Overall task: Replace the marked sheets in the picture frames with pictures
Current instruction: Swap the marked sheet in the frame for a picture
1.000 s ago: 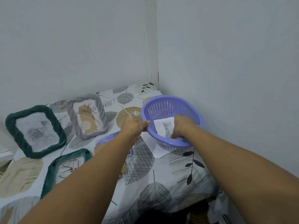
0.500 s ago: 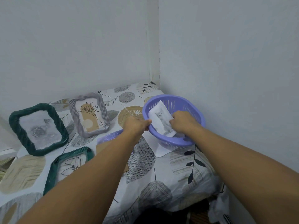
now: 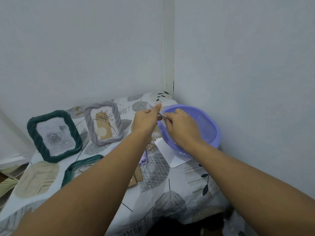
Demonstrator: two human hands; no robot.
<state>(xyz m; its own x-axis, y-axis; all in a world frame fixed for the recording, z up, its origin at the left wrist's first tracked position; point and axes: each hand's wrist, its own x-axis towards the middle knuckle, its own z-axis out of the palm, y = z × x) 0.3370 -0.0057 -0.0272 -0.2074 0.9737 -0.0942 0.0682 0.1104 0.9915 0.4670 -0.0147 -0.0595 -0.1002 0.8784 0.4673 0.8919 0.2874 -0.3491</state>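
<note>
Above the left rim of the purple basket (image 3: pixel 209 126), my left hand (image 3: pixel 146 119) and my right hand (image 3: pixel 180 124) both pinch a small picture (image 3: pixel 162 115), seen nearly edge-on between them. A dark green frame (image 3: pixel 34 132) with a grey rose picture leans at the left. Beside it leans a grey frame (image 3: pixel 117 116) holding a beige sheet with a line-drawn flower. Another green frame (image 3: pixel 80 165) lies flat, partly under my left forearm.
A white sheet (image 3: pixel 167 154) lies half under the basket. A brown card (image 3: pixel 136 177) and a lilac piece (image 3: pixel 144 158) show beside my left arm. The table, in a leaf-print cloth (image 3: pixel 170 193), fills a wall corner; its front edge drops off below.
My right hand lifted the picture out of the basket. My left hand let go of the basket rim and rose to take hold of the picture too.
</note>
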